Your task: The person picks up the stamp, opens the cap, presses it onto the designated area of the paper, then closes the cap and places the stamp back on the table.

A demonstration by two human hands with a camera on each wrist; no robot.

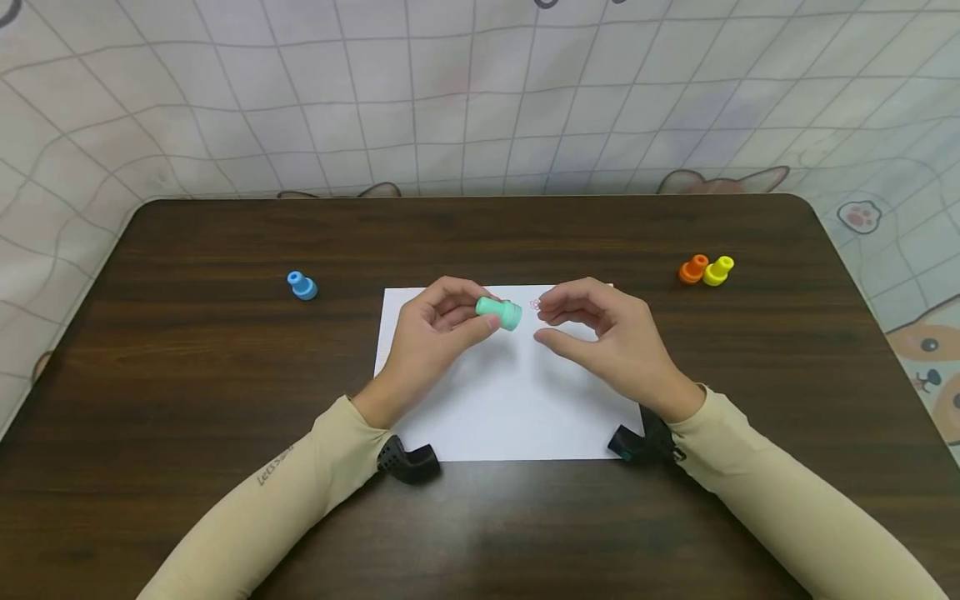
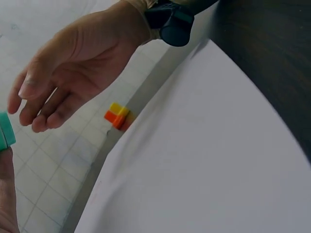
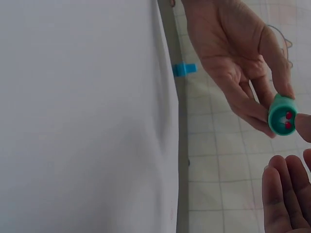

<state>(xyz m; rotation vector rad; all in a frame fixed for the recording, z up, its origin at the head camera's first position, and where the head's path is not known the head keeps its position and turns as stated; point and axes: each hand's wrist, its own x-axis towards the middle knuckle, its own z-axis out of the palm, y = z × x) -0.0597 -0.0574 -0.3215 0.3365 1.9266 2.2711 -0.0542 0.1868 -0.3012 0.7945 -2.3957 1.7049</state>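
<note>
A mint-green toy stamp [image 1: 498, 312] is pinched between the thumb and fingers of my left hand [image 1: 438, 329], above the white paper [image 1: 517, 408]. It lies tilted sideways, its wide end pointing right. The right wrist view shows a red cherry design on the stamp's open face [image 3: 286, 120]. My right hand [image 1: 615, 333] hovers just right of the stamp with fingers loosely bent and holds nothing. A small pinkish-red mark [image 1: 535, 305] shows on the paper between the hands. In the left wrist view only the stamp's edge [image 2: 6, 132] is visible.
On the dark wooden table [image 1: 187, 358], a blue stamp [image 1: 302, 286] stands at the back left. An orange stamp [image 1: 693, 269] and a yellow stamp [image 1: 718, 271] stand side by side at the back right. A grid-patterned cloth [image 1: 450, 108] hangs behind the table.
</note>
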